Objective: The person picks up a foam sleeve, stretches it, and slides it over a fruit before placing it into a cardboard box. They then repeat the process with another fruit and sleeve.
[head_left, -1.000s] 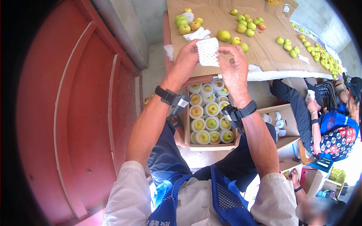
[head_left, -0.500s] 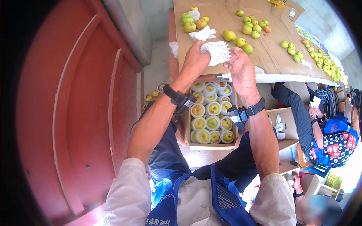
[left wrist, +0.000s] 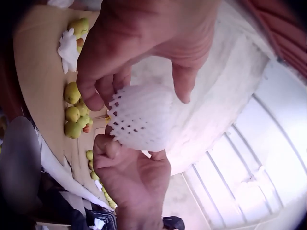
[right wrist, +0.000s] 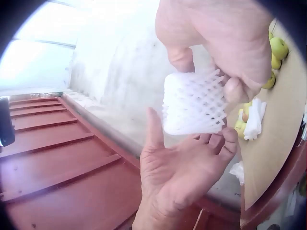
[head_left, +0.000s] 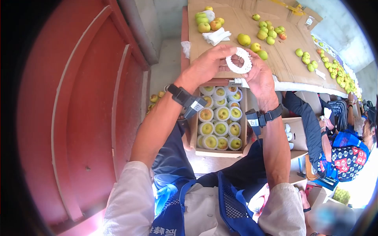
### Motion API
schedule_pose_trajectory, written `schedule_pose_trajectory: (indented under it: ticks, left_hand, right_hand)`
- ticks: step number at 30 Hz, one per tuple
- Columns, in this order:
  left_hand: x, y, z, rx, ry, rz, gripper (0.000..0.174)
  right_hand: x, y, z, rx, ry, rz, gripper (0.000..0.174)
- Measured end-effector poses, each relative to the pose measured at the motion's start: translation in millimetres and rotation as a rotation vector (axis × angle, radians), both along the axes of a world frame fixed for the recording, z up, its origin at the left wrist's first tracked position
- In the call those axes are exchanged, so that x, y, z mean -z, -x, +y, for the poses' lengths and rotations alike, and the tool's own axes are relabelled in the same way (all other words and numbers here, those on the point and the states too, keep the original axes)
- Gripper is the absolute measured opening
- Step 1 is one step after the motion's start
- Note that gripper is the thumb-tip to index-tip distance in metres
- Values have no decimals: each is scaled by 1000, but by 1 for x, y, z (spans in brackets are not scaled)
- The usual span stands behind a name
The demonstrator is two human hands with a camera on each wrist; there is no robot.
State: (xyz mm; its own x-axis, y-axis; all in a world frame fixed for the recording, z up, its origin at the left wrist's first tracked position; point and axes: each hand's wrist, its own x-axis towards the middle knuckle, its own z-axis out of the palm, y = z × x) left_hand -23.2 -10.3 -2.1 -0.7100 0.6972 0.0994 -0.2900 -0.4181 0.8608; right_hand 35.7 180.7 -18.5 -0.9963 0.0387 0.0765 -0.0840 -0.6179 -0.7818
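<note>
A white foam net sleeve (head_left: 239, 61) (left wrist: 143, 117) (right wrist: 192, 103) is spread round between both hands, its ring-shaped opening facing the head camera. The right hand (head_left: 260, 76) (left wrist: 134, 179) (right wrist: 220, 43) pinches its rim with thumb and fingers. Against the other side rest the fingers of the left hand (head_left: 204, 66) (left wrist: 148, 38) (right wrist: 180, 175), whose thumb stands away from the net in both wrist views. No fruit shows inside the sleeve.
Loose apples (head_left: 262, 34) and folded white nets (head_left: 216, 36) lie on the cardboard-covered table (head_left: 291, 65). Below is a carton (head_left: 200, 151) of net-wrapped apples (head_left: 223, 113). A red door (head_left: 90, 102) is at the left; another person (head_left: 342, 151) sits at the right.
The sleeve has gone from flat to a widened ring with its opening toward the head camera. Both hands have shifted slightly right in the head view, and the left thumb no longer pinches the net.
</note>
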Motion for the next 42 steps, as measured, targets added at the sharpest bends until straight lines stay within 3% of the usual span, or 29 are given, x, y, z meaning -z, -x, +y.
schedule_pose_trajectory:
  ticks: [5, 7, 12, 21, 24, 26, 30, 32, 33, 35, 36, 38, 42]
  left_hand:
    - [4, 7, -2, 105, -105, -175, 52]
    - [9, 2, -5, 189, -14, -267, 51]
    - [15, -9, -12, 264, 7, -202, 49]
    - [15, -15, -27, 213, -117, -245, 43]
    - [17, -11, -29, 88, -147, -284, 43]
    - [12, -7, -30, -44, -193, -283, 43]
    - [3, -6, -38, -183, -211, -278, 43]
    - [3, -4, -43, -220, -180, -252, 43]
    - [2, -5, -45, -226, -179, -254, 43]
    - [0, -7, -46, -250, -187, -263, 41]
    - [1, -7, -46, -258, -185, -266, 41]
    - [3, -5, -45, -294, -150, -251, 40]
    - [-3, -9, -48, -229, -152, -282, 41]
  right_hand:
    - [-2, 0, 2, -67, 30, -7, 43]
    - [-4, -3, 4, -144, 24, 8, 48]
    - [-2, -2, 6, -241, -76, 37, 53]
    - [0, 1, -8, -270, -148, -43, 44]
    - [10, 8, -8, -248, -145, -72, 42]
    - [26, 27, 7, -209, -380, -105, 39]
    - [36, 51, 39, -45, -601, -296, 41]
    - [36, 73, 55, 112, -931, -339, 49]
    - [38, 89, 64, 104, -931, -339, 49]
    - [45, 126, 84, 282, -1227, -212, 55]
    - [47, 143, 92, 273, -1226, -210, 55]
    - [50, 173, 101, 500, -1389, -86, 53]
    - [51, 220, 109, 545, -1543, -107, 56]
